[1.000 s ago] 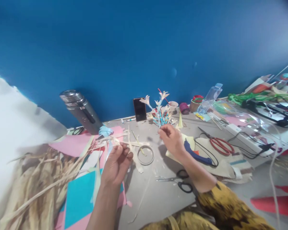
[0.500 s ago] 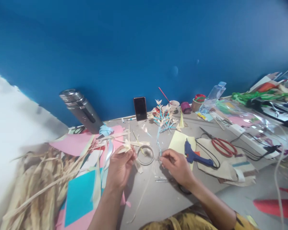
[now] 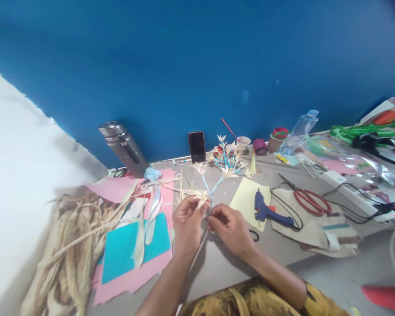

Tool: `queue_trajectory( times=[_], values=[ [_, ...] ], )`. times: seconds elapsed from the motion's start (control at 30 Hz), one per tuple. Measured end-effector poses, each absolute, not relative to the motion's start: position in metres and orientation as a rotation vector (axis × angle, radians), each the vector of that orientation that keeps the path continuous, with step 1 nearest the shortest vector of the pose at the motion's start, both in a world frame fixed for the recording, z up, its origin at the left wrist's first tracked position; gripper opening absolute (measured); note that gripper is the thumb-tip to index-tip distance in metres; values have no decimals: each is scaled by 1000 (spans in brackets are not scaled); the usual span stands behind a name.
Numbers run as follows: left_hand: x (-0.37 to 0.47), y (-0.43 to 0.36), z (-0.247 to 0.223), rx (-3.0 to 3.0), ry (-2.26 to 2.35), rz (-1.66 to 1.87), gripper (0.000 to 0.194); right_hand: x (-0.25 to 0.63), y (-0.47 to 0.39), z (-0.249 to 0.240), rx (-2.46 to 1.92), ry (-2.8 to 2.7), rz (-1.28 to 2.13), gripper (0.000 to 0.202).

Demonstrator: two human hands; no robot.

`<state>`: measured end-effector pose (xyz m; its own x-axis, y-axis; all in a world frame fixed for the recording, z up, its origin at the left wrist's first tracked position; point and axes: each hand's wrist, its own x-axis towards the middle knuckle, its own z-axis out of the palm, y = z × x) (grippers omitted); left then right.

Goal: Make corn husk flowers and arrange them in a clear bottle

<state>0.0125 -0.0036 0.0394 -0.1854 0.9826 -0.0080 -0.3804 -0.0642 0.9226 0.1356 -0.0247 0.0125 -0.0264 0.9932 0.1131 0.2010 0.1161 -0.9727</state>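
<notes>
Seemingly for steadiness, the left hand (image 3: 188, 224) and right hand (image 3: 229, 226) pinch the blue-wrapped flower stem (image 3: 211, 200) close together, below its fork.

Mustard-yellow garment (image 3: 207, 303) here, blotched dark brown, a plainer yellowish strip (image 3: 238, 301) down its front, matching right sleeve (image 3: 317, 300); left hand (image 3: 188, 226) and right hand (image 3: 232, 228) bare!

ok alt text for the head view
The left hand holds a pale flower beside a blue stem pinched in the right hand, above a gray desk. Behind are a flower bunch, phone and flask; at right, a glue gun.
</notes>
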Motion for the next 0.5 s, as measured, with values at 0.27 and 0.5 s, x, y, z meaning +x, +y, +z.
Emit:
queue_trajectory(
  times=[0.27, 0.5],
  values=[
    [26, -7, 39, 728, 1037, 1508, 35, 130, -24, 13, -1255, -1450, 1031, 11],
    [21, -4, 34, 804, 982, 1565, 23, 141, -24, 10, -1307, -1371, 1134, 9]
  ],
)
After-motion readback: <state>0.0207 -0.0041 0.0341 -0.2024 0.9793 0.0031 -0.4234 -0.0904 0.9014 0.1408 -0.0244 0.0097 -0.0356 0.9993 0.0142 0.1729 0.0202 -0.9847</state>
